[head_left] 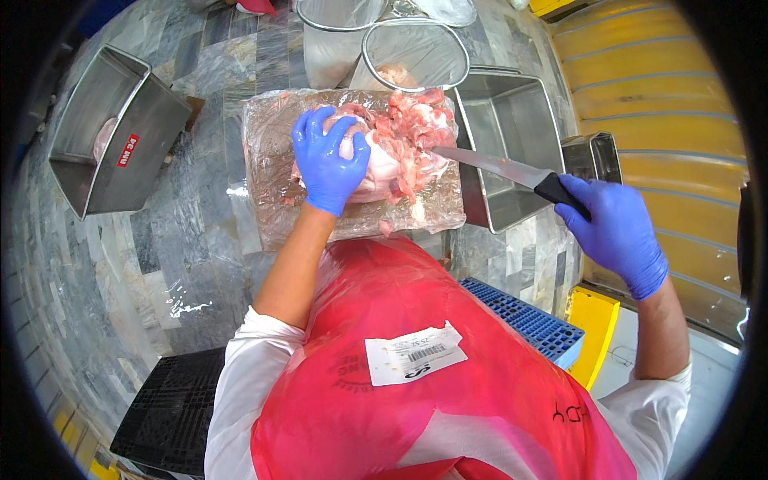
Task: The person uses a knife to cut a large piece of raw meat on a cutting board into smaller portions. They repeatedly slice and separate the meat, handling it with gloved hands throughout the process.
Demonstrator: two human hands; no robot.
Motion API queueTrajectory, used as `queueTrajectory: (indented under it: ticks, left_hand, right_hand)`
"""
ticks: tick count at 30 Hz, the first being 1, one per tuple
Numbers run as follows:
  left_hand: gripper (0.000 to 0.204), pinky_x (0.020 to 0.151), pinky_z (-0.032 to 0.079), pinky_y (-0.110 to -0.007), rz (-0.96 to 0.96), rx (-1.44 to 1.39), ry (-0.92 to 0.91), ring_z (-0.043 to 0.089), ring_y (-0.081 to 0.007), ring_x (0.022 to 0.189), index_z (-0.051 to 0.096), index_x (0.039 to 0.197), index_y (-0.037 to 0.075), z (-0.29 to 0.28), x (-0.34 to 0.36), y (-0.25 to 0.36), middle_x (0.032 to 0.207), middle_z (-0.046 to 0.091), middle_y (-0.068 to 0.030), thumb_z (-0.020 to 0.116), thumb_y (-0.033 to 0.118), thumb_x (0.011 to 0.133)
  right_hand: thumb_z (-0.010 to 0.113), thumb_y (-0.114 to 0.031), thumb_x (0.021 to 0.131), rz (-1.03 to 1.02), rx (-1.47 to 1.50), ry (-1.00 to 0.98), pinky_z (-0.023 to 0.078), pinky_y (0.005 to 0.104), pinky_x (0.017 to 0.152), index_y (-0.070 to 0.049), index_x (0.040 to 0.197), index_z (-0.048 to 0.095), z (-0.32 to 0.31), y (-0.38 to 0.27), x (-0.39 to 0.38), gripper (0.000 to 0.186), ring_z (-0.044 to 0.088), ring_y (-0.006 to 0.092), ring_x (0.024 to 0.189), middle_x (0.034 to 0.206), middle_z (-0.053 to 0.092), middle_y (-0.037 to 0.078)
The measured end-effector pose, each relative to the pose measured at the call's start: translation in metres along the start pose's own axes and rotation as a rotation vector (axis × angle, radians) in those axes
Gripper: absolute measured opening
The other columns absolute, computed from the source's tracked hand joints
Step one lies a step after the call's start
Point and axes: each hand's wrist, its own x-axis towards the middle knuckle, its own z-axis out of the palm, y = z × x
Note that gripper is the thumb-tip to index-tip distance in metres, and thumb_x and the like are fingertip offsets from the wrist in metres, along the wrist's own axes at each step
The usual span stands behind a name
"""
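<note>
A large piece of raw meat, pink with pale fat, lies on a plastic-wrapped board in front of me. My left hand, in a blue glove, presses on the left side of the meat with its fingers spread and curved over it. In my right hand, also gloved in blue, I grip the black handle of a knife. The long blade points left, and its tip meets the right side of the meat. Whether the tip is inside the meat, I cannot tell.
Right of the board stands a deep metal tub, with a smaller metal container beyond it. Plastic-lined round bins stand behind the board. Another metal tub is at far left. Blue and black plastic crates sit low beside me.
</note>
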Motion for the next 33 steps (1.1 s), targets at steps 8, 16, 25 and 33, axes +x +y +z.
queueTrajectory:
  ticks: [8,16,25,33]
  left_hand:
    - [0.025,0.106,0.044,-0.051,-0.024,-0.005,-0.038,0.056,-0.0388,0.119,0.076,0.101,0.013,-0.007,0.003,0.006,0.120,0.065,-0.0139,0.077,0.014,0.076]
    - [0.021,0.104,0.045,-0.052,-0.026,-0.001,-0.083,0.056,-0.0388,0.117,0.075,0.097,0.014,-0.009,0.008,0.009,0.116,0.065,-0.0112,0.077,0.016,0.075]
    - [0.021,0.105,0.045,-0.050,-0.102,0.029,-0.054,0.057,-0.0364,0.119,0.078,0.096,0.014,-0.005,0.005,0.011,0.119,0.066,-0.0124,0.077,0.010,0.076]
    - [0.018,0.104,0.044,-0.049,-0.115,0.072,-0.024,0.058,-0.0355,0.117,0.076,0.094,0.014,-0.001,0.006,0.013,0.119,0.066,-0.0130,0.078,0.011,0.077]
  right_hand:
    - [0.071,-0.027,0.091,-0.176,-0.080,-0.126,0.054,0.0525,0.069,-0.006,0.103,0.072,-0.029,0.006,0.055,0.024,0.068,0.0435,0.076,0.080,0.069,0.022]
    - [0.071,-0.030,0.095,-0.008,0.282,-0.071,0.055,0.0536,0.066,-0.003,0.116,0.072,0.058,0.019,0.034,0.034,0.068,0.0465,0.074,0.079,0.068,0.026]
    - [0.076,-0.024,0.095,0.343,0.716,-0.051,0.058,0.0413,0.069,0.001,0.131,0.067,0.164,0.012,-0.013,0.045,0.076,0.0360,0.078,0.088,0.072,0.027]
    - [0.075,-0.021,0.097,0.405,0.933,0.089,0.055,0.0353,0.064,-0.002,0.134,0.067,0.243,-0.011,-0.037,0.043,0.073,0.0217,0.069,0.084,0.074,0.020]
